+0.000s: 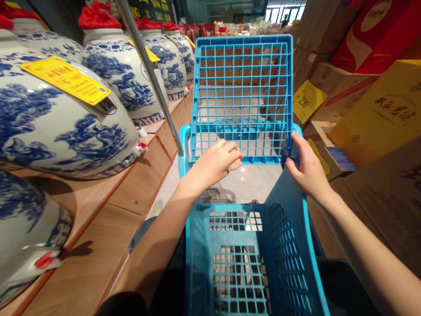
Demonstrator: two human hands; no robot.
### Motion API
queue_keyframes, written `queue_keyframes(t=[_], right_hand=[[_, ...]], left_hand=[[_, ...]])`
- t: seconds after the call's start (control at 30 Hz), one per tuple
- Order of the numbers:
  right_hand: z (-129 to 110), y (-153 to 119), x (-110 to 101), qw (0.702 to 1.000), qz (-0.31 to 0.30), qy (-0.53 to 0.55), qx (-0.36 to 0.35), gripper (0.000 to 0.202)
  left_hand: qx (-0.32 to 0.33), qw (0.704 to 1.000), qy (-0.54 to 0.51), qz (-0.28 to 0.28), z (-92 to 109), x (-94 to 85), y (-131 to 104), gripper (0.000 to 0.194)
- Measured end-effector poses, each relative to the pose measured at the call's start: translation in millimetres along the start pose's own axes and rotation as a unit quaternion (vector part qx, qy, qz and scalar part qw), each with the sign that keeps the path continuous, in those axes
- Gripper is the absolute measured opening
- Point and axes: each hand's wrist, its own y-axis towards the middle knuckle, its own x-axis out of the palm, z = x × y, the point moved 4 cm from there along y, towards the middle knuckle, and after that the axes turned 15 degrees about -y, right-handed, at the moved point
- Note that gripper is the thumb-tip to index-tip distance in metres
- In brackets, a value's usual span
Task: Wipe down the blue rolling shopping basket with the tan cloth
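A blue plastic basket cart [312, 245] stands in front of me, its deep lower bin open towards me. Above it rises a blue grid panel [243, 38], tilted up at the far end. My left hand [220, 160] is closed round a small tan, cloth-like piece [235, 165], in front of the grid's lower part. My right hand [305, 169] grips the right edge of the cart beside the grid's lower right corner, thumb on the inner side. A metal pole [149, 72] slants down to the cart's left corner.
Large blue-and-white porcelain jars [98, 131] with red cloth tops line a wooden cabinet [131, 186] at left. Stacked cartons and a yellow box [381, 109] crowd the right, with a yellow price tag [309, 102]. Tiled floor [259, 180] shows beyond the bin.
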Motion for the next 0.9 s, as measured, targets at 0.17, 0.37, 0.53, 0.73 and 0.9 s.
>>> queue_keyframes(t=[0.17,0.37,0.53,0.73,0.9], right_hand=[[-26,3,-13,0.996,0.028,-0.07,-0.052,0.082],[-99,49,-19,0.992,-0.046,0.063,-0.097,0.063],[-145,98,11,0.984,-0.082,0.09,-0.127,0.045],[-138,90,28,0.982,0.036,0.134,-0.127,0.024],[-115,87,18,0.972,0.196,0.096,-0.086,0.029]], left_hand=[[-0.007,0.989,-0.101,0.107,-13,-11.1,1,0.055],[-0.027,0.967,-0.073,0.244,-38,-19.8,1,0.072],[-0.024,0.956,-0.073,0.284,-50,-7.6,-1,0.091],[-0.048,0.959,-0.056,0.274,-54,0.4,-7,0.102],[-0.057,0.965,-0.046,0.251,-51,2.4,-8,0.106]])
